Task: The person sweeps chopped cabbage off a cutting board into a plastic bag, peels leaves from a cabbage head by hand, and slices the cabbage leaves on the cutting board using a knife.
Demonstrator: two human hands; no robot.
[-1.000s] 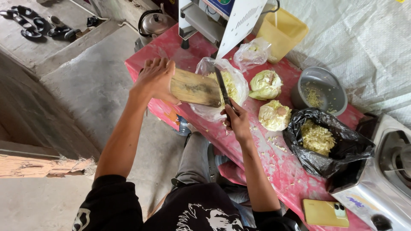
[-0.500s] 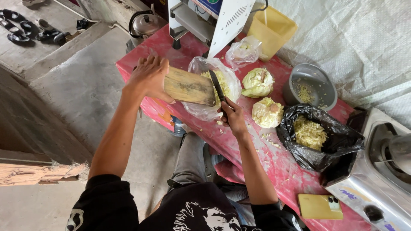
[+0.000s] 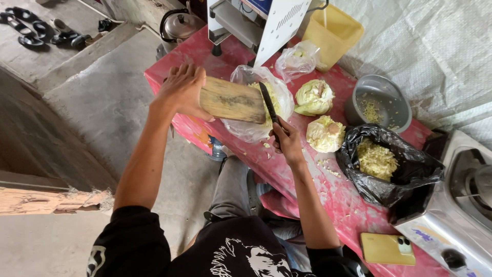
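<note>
Wood, worn and stained: cutting board [image 3: 233, 99], rigid slab, held tilted over the mouth of a clear plastic bag [image 3: 256, 131]. Judged moderately heavy and stiff; best taken at one short end, as now.

Left hand [image 3: 183, 90]: fingers wrapped over the board's near end, thumb underneath, clamping it firmly.

Right hand [image 3: 287, 141]: closed round the dark handle of a kitchen knife [image 3: 269, 110], the blade lying across the board's far end above the bag. Blade judged sharp; hold by the handle only.

Clear plastic bag: thin, limp film, part-filled with shredded cabbage [image 3: 274, 100]; stands at the front edge of the red desk [image 3: 338, 200]. Judged light, slippery and easily tipped; likely to slump unless supported at the rim.

Yellow phone [image 3: 388, 249]: flat on the desk near the person, beside a steel gas stove [image 3: 461, 205].

Black plastic bag [image 3: 405, 182]: open, holding more shredded cabbage, soft-walled.

Two cut cabbage pieces, one nearer [image 3: 326, 134] and one farther [image 3: 313, 97]: leafy, firm at the core, loose at the cut faces; scraps are scattered about them.

Grey metal bowl [image 3: 382, 97]: a few shreds inside.

Small clear bag [image 3: 297, 59], yellow bucket [image 3: 333, 33] and white machine [image 3: 261, 20]: at the desk's far end.

Kettle [image 3: 179, 25]: beyond the desk's far corner.
</note>
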